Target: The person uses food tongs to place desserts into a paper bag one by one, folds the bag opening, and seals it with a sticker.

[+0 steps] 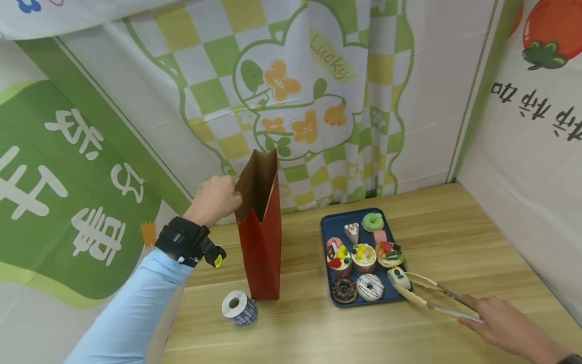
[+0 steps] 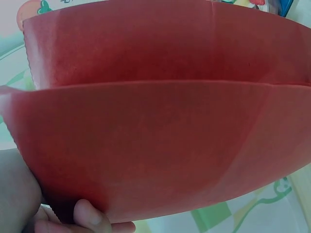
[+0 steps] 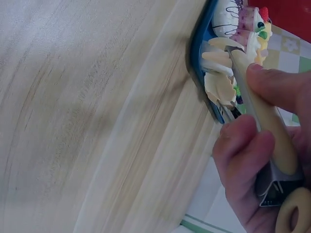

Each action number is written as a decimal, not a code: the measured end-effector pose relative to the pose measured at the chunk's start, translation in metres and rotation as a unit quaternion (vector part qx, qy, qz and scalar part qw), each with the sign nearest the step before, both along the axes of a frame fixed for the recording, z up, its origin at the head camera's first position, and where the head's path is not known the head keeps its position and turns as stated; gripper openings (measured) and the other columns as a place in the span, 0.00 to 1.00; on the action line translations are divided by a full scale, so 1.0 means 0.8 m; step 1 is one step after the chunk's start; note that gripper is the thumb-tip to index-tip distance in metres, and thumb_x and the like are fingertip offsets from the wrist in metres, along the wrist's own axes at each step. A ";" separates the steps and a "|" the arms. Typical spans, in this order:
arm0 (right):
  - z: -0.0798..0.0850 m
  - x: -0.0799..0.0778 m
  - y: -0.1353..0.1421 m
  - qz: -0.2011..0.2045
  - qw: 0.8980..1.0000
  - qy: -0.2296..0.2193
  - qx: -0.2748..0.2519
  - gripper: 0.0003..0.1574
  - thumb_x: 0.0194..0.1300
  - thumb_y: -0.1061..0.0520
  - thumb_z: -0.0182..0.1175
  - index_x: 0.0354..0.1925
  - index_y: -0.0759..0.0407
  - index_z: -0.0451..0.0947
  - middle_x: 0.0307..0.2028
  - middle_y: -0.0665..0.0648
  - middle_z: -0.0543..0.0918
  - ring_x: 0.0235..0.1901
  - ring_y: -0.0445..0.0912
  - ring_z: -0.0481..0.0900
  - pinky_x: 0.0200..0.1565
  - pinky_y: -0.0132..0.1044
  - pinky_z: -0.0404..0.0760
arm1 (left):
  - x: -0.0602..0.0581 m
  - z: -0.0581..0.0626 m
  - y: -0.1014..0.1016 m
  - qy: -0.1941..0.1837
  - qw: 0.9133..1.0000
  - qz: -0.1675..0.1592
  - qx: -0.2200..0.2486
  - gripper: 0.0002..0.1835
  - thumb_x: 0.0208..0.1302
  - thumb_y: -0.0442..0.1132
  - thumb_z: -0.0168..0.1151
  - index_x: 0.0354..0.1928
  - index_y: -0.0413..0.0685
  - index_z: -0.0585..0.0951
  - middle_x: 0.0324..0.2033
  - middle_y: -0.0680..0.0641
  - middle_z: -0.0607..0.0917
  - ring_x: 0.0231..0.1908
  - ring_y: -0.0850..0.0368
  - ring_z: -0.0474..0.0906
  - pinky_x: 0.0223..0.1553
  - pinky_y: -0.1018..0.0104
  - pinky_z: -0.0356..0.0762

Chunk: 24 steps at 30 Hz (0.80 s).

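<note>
My left hand (image 1: 217, 199) pinches the top edge of a red paper bag (image 1: 265, 253), which stands upright with its mouth open. In the left wrist view the thumb lies against the bag's red side (image 2: 146, 150). My right hand (image 1: 497, 321) grips a pair of tongs (image 1: 438, 298) with cream tips and metal arms. The tips lie on either side of a small white cake (image 1: 398, 277) with green decoration, at the near right corner of a blue tray (image 1: 325, 253). In the right wrist view, fingers and thumb wrap the tongs' handle (image 3: 279, 141).
Several toy pastries fill the tray, among them a green donut (image 1: 373, 221), a chocolate donut (image 1: 344, 289), a white striped donut (image 1: 370, 287) and a fruit-topped cup (image 1: 364, 257). A label roll (image 1: 239, 308) stands by the bag on the wooden table (image 1: 318, 333). Printed cloth (image 1: 209, 101) hangs behind.
</note>
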State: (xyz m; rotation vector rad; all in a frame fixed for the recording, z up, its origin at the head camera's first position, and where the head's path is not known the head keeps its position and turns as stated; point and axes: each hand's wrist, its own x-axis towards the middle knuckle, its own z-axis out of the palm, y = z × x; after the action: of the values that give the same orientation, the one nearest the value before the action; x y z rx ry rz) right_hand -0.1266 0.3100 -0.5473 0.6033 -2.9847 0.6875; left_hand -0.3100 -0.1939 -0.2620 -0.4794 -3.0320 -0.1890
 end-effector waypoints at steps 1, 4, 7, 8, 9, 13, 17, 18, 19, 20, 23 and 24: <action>0.001 -0.001 0.001 -0.003 1.000 -0.005 0.003 0.28 0.59 0.50 0.65 0.47 0.73 0.76 0.18 0.43 0.72 0.17 0.31 0.61 0.18 0.31 0.67 | 0.001 0.000 -0.002 -0.003 1.000 0.003 0.000 0.17 0.58 0.30 0.46 0.13 0.48 0.62 0.12 0.52 0.56 0.13 0.60 0.51 0.13 0.68 0.50; 0.003 0.000 0.010 -0.009 1.000 -0.021 0.010 0.31 0.61 0.49 0.63 0.49 0.76 0.76 0.21 0.45 0.77 0.18 0.33 0.66 0.20 0.34 0.71 | 0.001 0.001 -0.006 -0.011 1.000 0.010 0.009 0.15 0.59 0.32 0.46 0.14 0.46 0.65 0.12 0.51 0.59 0.12 0.59 0.54 0.13 0.68 0.52; 0.006 0.005 0.026 -0.010 1.000 -0.017 0.005 0.30 0.62 0.52 0.62 0.49 0.80 0.75 0.23 0.47 0.79 0.20 0.33 0.67 0.22 0.37 0.74 | 0.000 0.001 -0.007 -0.016 1.000 0.012 0.020 0.14 0.60 0.33 0.47 0.16 0.45 0.67 0.13 0.50 0.61 0.12 0.58 0.56 0.14 0.67 0.54; 0.007 0.006 0.030 -0.015 1.000 -0.005 -0.001 0.30 0.61 0.54 0.63 0.48 0.81 0.74 0.24 0.50 0.82 0.20 0.32 0.69 0.22 0.38 0.76 | 0.000 0.000 -0.008 -0.015 1.000 0.014 0.024 0.14 0.60 0.33 0.47 0.17 0.44 0.68 0.14 0.50 0.61 0.13 0.57 0.57 0.15 0.67 0.55; 0.009 0.008 0.034 -0.023 1.000 0.005 -0.012 0.30 0.60 0.56 0.63 0.47 0.83 0.73 0.23 0.52 0.82 0.19 0.32 0.69 0.21 0.38 0.76 | 0.000 0.000 -0.009 -0.015 0.999 0.016 0.026 0.14 0.60 0.33 0.48 0.17 0.44 0.68 0.14 0.50 0.61 0.13 0.57 0.57 0.15 0.67 0.55; 0.027 0.011 0.042 -0.059 0.996 0.037 -0.063 0.29 0.58 0.61 0.64 0.48 0.86 0.70 0.20 0.59 0.83 0.15 0.28 0.65 0.16 0.35 0.74 | 0.000 0.000 -0.009 -0.013 0.999 0.023 0.036 0.14 0.61 0.33 0.48 0.17 0.44 0.67 0.15 0.49 0.62 0.13 0.57 0.57 0.16 0.67 0.55; 0.069 0.004 0.034 -0.102 0.991 0.065 -0.058 0.33 0.58 0.56 0.65 0.54 0.78 0.70 0.14 0.52 0.74 0.11 0.31 0.57 0.12 0.30 0.65 | 0.000 -0.002 -0.009 -0.013 0.998 0.023 0.052 0.14 0.62 0.33 0.47 0.18 0.44 0.67 0.15 0.49 0.62 0.13 0.58 0.57 0.17 0.67 0.55; 0.084 -0.001 0.029 -0.105 0.990 0.073 -0.052 0.33 0.58 0.55 0.65 0.54 0.77 0.71 0.15 0.50 0.74 0.12 0.32 0.57 0.14 0.30 0.64 | 0.001 -0.002 -0.010 -0.013 0.998 0.022 0.055 0.14 0.62 0.33 0.47 0.18 0.44 0.67 0.15 0.49 0.62 0.14 0.58 0.57 0.17 0.67 0.55; 0.098 -0.008 0.024 -0.100 0.990 0.087 -0.049 0.33 0.58 0.54 0.66 0.54 0.76 0.72 0.14 0.46 0.70 0.12 0.32 0.57 0.14 0.30 0.63 | 0.001 -0.002 -0.010 -0.010 0.998 0.021 0.057 0.14 0.62 0.33 0.47 0.18 0.45 0.67 0.15 0.50 0.62 0.14 0.58 0.58 0.17 0.66 0.55; 0.112 -0.016 0.018 -0.093 0.989 0.105 -0.047 0.32 0.58 0.55 0.66 0.54 0.75 0.73 0.14 0.44 0.67 0.11 0.33 0.55 0.13 0.29 0.60 | 0.002 -0.002 -0.011 -0.010 0.998 0.020 0.060 0.13 0.63 0.33 0.47 0.18 0.45 0.67 0.15 0.50 0.62 0.14 0.58 0.58 0.17 0.66 0.56; 0.158 -0.046 -0.002 -0.038 0.989 0.137 -0.051 0.29 0.58 0.58 0.65 0.52 0.77 0.74 0.14 0.42 0.65 0.12 0.32 0.54 0.14 0.28 0.59 | 0.004 -0.002 -0.011 -0.008 0.998 0.021 0.062 0.15 0.62 0.33 0.48 0.17 0.46 0.65 0.14 0.51 0.60 0.14 0.58 0.57 0.18 0.66 0.56; 0.174 -0.057 -0.010 -0.019 0.988 0.142 -0.057 0.29 0.58 0.59 0.65 0.53 0.77 0.74 0.15 0.41 0.65 0.12 0.31 0.54 0.14 0.27 0.60 | 0.004 -0.001 -0.011 -0.006 0.998 0.021 0.062 0.15 0.62 0.33 0.48 0.16 0.47 0.64 0.13 0.51 0.60 0.14 0.58 0.57 0.18 0.66 0.56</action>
State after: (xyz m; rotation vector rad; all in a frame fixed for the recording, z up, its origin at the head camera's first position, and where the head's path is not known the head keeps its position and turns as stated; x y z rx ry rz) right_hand -0.1723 0.3016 -0.4080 0.5810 -2.6682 0.6973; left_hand -0.3066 -0.2026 -0.2628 -0.4064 -3.0158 -0.3774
